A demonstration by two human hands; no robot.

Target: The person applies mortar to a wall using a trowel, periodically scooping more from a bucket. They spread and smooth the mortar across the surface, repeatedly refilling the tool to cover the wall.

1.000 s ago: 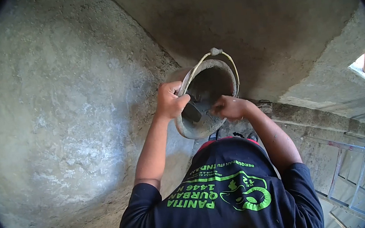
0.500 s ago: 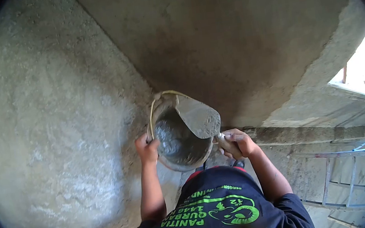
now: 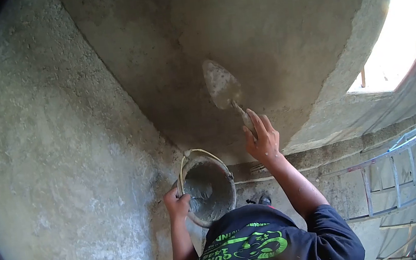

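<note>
My left hand is closed on the rim and handle side of a bucket, which hangs tilted before my body. Wet grey mortar coats the inside of it. In my right hand is the handle of a trowel, fingers wrapped round it. The blade, smeared with pale mortar, points up and away, over the darker damp patch of the plastered wall in this view. Small mortar splashes dot my right wrist.
A rough grey wall rises on the left and meets the plastered wall at a corner. At right lies a metal ladder-like frame near the floor. Bright light enters an opening at upper right. My shoe shows below.
My right hand has lifted the trowel from over the bucket, up and forward to the wall. The bucket, still in my left hand, sits lower in view.
</note>
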